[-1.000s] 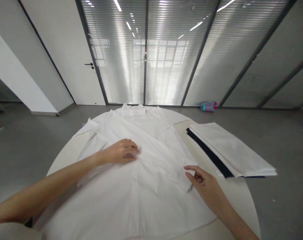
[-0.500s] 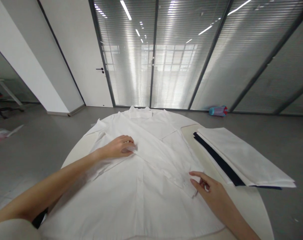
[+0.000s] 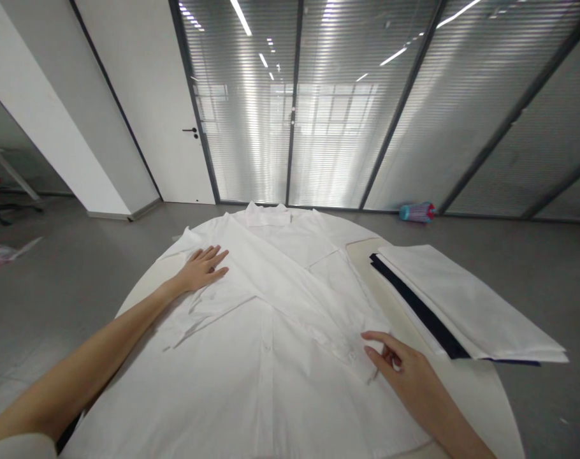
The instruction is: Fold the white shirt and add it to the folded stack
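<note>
I am counting one white shirt [image 3: 271,331] lying spread over the round white table [image 3: 481,389], filling the centre and lower middle of the frame, collar pointing toward the top centre and both sleeves folded across its body. Two hands are working on it. My left hand [image 3: 201,269] is lying flat in the left centre of the frame, fingers stretched out and slightly apart, palm pressing on the shirt's folded sleeve near the shoulder; it is gripping nothing. My right hand [image 3: 405,370] is sitting in the lower right, fingers curled loosely with the thumb and forefinger tips touching the cuff [image 3: 359,357] of the other sleeve; I cannot tell whether they are actually pinching the cloth or only resting against it.

To the right of the shirt, in the right centre of the frame, I am seeing one stack of folded garments [image 3: 466,299]: white cloth on top, with one dark navy layer showing along its left edge. It is lying on the table just beside the shirt, hanging a little over the table's rim.

The table is standing on a grey floor [image 3: 65,280]. Behind it, a wall of glass panels with horizontal blinds [image 3: 338,115] is running across the top of the frame, with one white door [image 3: 151,108] at upper left. One teal and pink bottle [image 3: 417,212] is lying on the floor by the glass.
</note>
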Tool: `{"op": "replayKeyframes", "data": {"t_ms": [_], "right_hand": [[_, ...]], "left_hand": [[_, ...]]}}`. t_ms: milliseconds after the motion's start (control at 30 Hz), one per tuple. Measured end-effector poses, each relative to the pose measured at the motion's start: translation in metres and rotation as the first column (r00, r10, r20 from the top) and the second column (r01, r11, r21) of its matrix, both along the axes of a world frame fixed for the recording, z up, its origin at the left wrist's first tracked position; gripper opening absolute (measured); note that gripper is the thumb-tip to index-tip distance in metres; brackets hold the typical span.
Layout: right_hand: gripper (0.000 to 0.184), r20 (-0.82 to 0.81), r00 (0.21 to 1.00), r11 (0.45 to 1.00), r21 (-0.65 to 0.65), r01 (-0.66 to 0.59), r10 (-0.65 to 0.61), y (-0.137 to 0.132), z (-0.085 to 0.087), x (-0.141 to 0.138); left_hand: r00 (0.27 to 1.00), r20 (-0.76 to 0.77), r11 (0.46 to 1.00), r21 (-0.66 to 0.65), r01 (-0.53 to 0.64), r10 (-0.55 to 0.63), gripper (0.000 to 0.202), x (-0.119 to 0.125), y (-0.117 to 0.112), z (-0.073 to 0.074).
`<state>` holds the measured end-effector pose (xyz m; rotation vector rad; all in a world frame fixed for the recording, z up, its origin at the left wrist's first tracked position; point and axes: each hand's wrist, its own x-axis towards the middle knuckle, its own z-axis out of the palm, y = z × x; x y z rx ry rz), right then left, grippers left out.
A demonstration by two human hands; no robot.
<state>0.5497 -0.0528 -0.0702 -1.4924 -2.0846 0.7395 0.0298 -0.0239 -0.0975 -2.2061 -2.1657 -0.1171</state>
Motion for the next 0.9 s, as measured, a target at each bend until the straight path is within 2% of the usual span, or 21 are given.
{"op": "replayKeyframes", "data": {"t_ms": [333, 433, 533, 633, 733, 800, 900], "right_hand": [[0.034, -0.059, 0.998, 0.999, 0.053, -0.005, 0.009, -0.001, -0.002, 0.004], [0.031, -0.037, 0.999, 0.970, 0.241, 0.021, -0.013, -0.004, 0.000, 0.006], [0.030, -0.035, 0.999, 0.897, 0.439, 0.051, -0.040, -0.004, 0.013, -0.002], [0.028, 0.022, 0.994, 0.875, 0.473, -0.108, 0.110, 0.004, 0.035, -0.032], [0.034, 0.126, 0.961, 0.844, 0.460, -0.275, 0.245, 0.026, 0.053, -0.087], [0.041, 0.187, 0.949, 0.848, 0.430, -0.310, 0.252, 0.044, 0.055, -0.129], [0.053, 0.263, 0.943, 0.907, 0.314, -0.282, 0.202, 0.064, 0.039, -0.180]], "left_hand": [[0.999, 0.040, 1.000, 0.014, -0.028, 0.027, 0.071, 0.002, -0.004, 0.003], [0.997, 0.072, 0.999, 0.041, -0.026, 0.023, 0.070, 0.003, -0.005, 0.008], [0.993, 0.119, 0.993, 0.118, -0.016, 0.002, 0.068, 0.010, 0.001, 0.022], [0.987, 0.134, 0.982, 0.179, 0.059, -0.083, 0.068, 0.034, 0.019, 0.040], [0.963, 0.119, 0.963, 0.151, 0.222, -0.240, 0.062, 0.073, 0.045, 0.051], [0.947, 0.102, 0.951, 0.094, 0.296, -0.305, 0.057, 0.098, 0.059, 0.049], [0.948, 0.058, 0.949, -0.010, 0.314, -0.313, 0.054, 0.119, 0.069, 0.034]]}}
